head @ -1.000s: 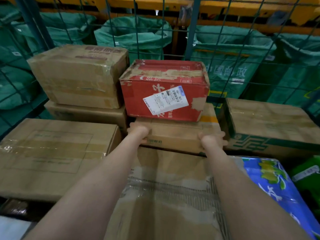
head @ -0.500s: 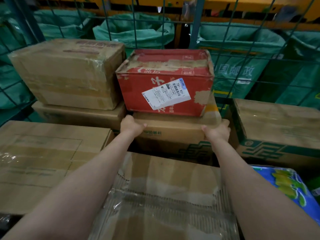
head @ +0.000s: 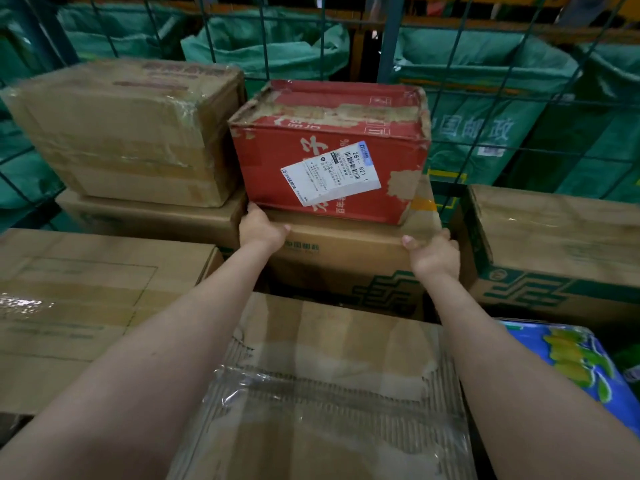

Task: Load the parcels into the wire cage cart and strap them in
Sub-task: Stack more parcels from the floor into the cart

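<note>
A brown cardboard parcel with green print point(head: 346, 261) sits at the middle of the wire cage cart point(head: 388, 39), and a worn red box with a white shipping label point(head: 329, 150) lies on top of it. My left hand point(head: 261, 228) grips the brown parcel's upper left corner, fingers curled over its top edge next to the red box. My right hand point(head: 434, 252) grips the upper right corner the same way. Both arms reach over a torn, taped carton point(head: 329, 375) nearest me.
A taped brown box point(head: 131, 129) stands on a flat carton point(head: 152, 216) at the back left. A wide carton point(head: 86, 306) lies left, a green-printed carton point(head: 554, 244) right, a blue printed pack point(head: 571, 358) below it. Green mail sacks point(head: 485, 98) hang behind the mesh.
Both hands have pushed the brown parcel and the red box on it away from me, deeper into the cage. A dark gap has opened between that parcel and the near carton.
</note>
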Demonstrator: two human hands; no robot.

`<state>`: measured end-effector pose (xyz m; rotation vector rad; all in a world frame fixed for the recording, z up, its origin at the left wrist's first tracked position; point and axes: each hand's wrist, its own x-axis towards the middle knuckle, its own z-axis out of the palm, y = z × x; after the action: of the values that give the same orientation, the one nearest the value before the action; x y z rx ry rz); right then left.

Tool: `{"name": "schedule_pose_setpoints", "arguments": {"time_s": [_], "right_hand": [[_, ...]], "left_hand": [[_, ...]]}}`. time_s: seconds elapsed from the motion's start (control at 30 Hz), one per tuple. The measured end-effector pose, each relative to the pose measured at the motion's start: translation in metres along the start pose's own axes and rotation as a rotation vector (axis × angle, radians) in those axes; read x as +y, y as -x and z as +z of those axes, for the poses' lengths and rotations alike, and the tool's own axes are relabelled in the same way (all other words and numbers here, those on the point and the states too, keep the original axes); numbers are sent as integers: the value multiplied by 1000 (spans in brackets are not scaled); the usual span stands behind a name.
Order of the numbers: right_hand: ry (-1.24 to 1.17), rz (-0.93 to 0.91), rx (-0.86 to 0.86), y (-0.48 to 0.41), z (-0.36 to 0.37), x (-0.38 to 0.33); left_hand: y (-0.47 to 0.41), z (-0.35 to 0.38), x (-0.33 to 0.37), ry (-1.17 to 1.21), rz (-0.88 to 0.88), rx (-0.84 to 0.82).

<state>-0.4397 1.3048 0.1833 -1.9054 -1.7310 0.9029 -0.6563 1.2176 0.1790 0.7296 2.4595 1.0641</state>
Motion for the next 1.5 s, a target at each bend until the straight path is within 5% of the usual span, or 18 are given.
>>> {"name": "schedule_pose_setpoints", "arguments": {"time_s": [0.13,0.33,0.97,1.3,1.5], "right_hand": [[126,-8,-104,1,-6,-4],[327,-17,-157,7,-3,-12],[23,71,-43,49,-12,-4],[-621,287,-128,19,-7,10],[-483,200,-20,24,-16,11]], "left_hand": [[-1,-2,-5,-61,30,-51],[0,-4,4,-17,-161,-152],[50,-37,9,131,-179,-211],[34,-12,-2,344,-279,-199],[33,-16,-3,383,-251,-176]]}}
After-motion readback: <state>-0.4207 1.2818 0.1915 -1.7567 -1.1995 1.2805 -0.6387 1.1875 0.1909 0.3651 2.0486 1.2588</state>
